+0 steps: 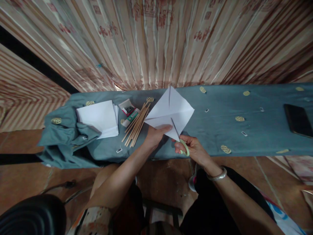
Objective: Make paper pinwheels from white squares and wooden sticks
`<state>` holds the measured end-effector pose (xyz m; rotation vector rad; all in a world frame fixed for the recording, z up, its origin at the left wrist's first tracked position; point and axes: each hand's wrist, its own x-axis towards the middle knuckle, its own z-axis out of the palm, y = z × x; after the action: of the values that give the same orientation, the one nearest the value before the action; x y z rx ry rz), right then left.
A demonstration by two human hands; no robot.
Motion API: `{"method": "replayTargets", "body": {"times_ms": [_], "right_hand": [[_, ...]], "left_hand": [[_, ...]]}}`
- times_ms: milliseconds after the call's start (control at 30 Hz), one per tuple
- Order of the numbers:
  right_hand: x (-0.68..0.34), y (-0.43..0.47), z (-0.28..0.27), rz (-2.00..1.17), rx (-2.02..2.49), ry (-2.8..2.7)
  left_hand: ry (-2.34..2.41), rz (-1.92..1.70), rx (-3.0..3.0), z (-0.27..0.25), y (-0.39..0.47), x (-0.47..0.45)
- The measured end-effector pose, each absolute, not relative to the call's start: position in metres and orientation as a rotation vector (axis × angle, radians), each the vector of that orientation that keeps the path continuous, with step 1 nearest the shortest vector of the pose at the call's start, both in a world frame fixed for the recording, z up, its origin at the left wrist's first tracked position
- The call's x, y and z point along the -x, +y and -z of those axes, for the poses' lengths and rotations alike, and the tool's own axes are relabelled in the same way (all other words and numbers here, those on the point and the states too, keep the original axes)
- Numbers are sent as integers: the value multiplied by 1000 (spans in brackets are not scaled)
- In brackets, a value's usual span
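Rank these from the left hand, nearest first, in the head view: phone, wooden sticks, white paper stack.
1. Wooden sticks: just left of the left hand.
2. White paper stack: farther left.
3. Phone: far over on the right.

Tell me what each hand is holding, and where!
Left hand: paper, by its near-left edge, thumb on top. Right hand: scissors, by the pale green handles.

Looking forward and down from the person's head

Peering over the lap (207,202) at close range — looking onto the cloth-covered table (212,127), taking in the left hand (156,134) and right hand (192,147) near mid-view — facing the curtain (156,49) behind the table, and catching floor (160,176) beneath.
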<state>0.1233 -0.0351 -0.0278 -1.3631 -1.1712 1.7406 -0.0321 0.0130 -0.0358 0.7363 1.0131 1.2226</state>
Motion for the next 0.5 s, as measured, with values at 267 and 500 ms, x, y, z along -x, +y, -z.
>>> {"method": "replayTargets", "body": {"times_ms": [267,500], "right_hand": [[-122,-35,28,-1743,1354,-1135],[-121,-34,28,-1750,1353,-1085]], "left_hand": [[1019,-1189,-735,36,12,32],[1014,-1173,-725,37,12,33]]}}
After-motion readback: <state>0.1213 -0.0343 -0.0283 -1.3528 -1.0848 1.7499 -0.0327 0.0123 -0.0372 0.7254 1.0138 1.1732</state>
